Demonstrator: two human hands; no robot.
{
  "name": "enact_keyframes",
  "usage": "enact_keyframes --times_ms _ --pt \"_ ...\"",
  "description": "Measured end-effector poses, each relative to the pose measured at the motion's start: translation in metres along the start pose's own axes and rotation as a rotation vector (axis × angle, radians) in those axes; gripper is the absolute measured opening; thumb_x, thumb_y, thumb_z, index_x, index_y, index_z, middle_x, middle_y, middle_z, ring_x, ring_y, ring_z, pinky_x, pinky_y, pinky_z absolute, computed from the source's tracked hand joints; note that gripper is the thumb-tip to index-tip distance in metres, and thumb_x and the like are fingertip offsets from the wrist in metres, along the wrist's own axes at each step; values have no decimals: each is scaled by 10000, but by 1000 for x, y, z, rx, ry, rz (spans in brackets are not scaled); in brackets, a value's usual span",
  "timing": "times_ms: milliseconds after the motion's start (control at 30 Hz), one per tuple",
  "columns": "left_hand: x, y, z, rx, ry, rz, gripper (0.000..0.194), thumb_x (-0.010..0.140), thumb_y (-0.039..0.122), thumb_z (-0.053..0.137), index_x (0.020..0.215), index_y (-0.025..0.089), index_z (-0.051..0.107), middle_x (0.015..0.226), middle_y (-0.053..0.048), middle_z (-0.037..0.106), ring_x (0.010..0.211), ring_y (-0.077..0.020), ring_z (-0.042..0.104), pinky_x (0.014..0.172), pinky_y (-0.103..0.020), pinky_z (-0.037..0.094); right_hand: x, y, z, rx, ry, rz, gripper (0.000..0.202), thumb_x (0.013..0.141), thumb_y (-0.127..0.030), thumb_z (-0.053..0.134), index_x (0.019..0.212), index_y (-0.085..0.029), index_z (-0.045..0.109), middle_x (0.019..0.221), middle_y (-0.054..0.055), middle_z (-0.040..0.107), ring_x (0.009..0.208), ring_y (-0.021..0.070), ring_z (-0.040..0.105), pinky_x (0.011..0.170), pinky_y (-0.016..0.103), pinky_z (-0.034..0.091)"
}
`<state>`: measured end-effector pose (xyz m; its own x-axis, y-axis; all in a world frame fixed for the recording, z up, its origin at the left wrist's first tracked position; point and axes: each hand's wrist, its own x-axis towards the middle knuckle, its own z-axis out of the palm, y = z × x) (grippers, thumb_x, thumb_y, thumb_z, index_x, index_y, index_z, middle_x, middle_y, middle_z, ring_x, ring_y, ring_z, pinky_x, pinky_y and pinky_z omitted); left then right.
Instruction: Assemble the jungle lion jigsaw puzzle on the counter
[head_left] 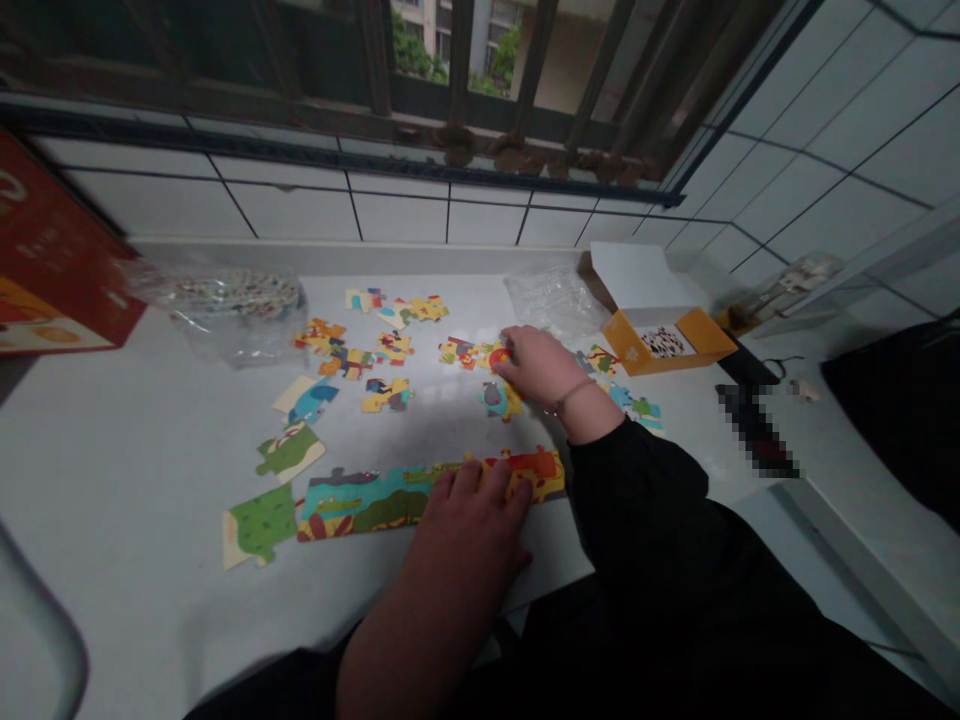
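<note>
My left hand lies flat with fingers spread on the right half of a joined strip of jigsaw pieces, printed with green, blue, yellow and orange animals. Farther back, my right hand has its thumb and fingers closed at the edge of a yellow puzzle piece with a red patch. Another yellow and red piece is just left of it. Below my right fingers lies a teal, grey and yellow piece. A green piece sits beside the strip's left end.
Several loose pieces are scattered across the white tabletop. A clear bag of pieces and a red box stand left. At back right are an empty-looking plastic bag and an open orange box.
</note>
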<state>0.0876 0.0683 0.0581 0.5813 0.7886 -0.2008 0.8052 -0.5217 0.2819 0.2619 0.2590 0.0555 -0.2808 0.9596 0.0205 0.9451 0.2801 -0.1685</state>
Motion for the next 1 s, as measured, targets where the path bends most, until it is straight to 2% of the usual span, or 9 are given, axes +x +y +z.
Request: enact_keyframes --times_ms 300,400,500,600,667,733,867,933,1000 --pt "0 2 -5 -31 -35 9 661 970 362 853 1585 257 634 1634 -174 629 1440 -441 612 1147 -641 575 -7 32 7 222 -58 71 322 946 -365 848 1200 -190 759 1024 75 790 907 235 685 815 334 484" --pt "0 2 -6 -21 -26 16 638 974 357 848 1569 240 647 1617 -186 640 1434 -441 619 1134 -635 584 -24 43 2 343 4 72 215 1008 -430 747 1007 -216 729 913 41 756 827 215 650 760 329 463" --pt "-1 3 -4 -15 -14 27 651 970 363 854 1571 234 641 1602 -189 647 1411 -431 633 1130 -626 586 -52 42 -2 581 37 145 319 1042 -537 671 944 -234 668 840 33 734 741 203 636 697 325 475" --pt "-3 7 -4 -33 -23 46 601 971 364 847 1530 239 666 1561 -166 672 1379 -422 643 1104 -614 598 -76 27 0 960 -212 129 395 1053 -638 626 1052 -243 643 886 48 772 720 198 690 654 317 525" --pt "-4 9 -5 -36 -32 42 552 971 354 838 1490 245 687 1517 -149 695 1352 -415 650 1072 -599 611 -83 15 6 1070 -359 70 379 1050 -626 648 1081 -248 638 1008 69 805 808 207 750 690 321 568" --pt "-4 10 -7 -26 -36 33 490 999 327 797 1472 250 696 1490 -141 707 1332 -407 656 1052 -589 614 -82 8 11 998 -301 69 328 1055 -576 663 1035 -252 620 1003 54 795 816 205 750 691 315 558" --pt "-1 7 -9 -1 -44 49 387 1106 202 581 1463 276 710 1509 -132 699 1302 -381 669 1043 -587 606 -76 14 14 732 35 124 305 1057 -501 671 909 -256 566 809 -9 672 724 178 636 653 296 469" --pt "0 5 -9 9 -39 61 419 1114 164 537 1472 294 711 1556 -135 673 1313 -384 664 1035 -593 609 -79 20 13 788 13 99 276 1035 -499 704 962 -253 604 813 -20 664 727 169 613 657 288 467" --pt "0 2 -9 16 -28 64 438 1105 153 550 1481 309 711 1578 -138 657 1316 -389 661 1021 -595 615 -85 24 13 913 -123 58 304 997 -492 761 1154 -255 651 823 -41 669 720 161 615 653 277 475"
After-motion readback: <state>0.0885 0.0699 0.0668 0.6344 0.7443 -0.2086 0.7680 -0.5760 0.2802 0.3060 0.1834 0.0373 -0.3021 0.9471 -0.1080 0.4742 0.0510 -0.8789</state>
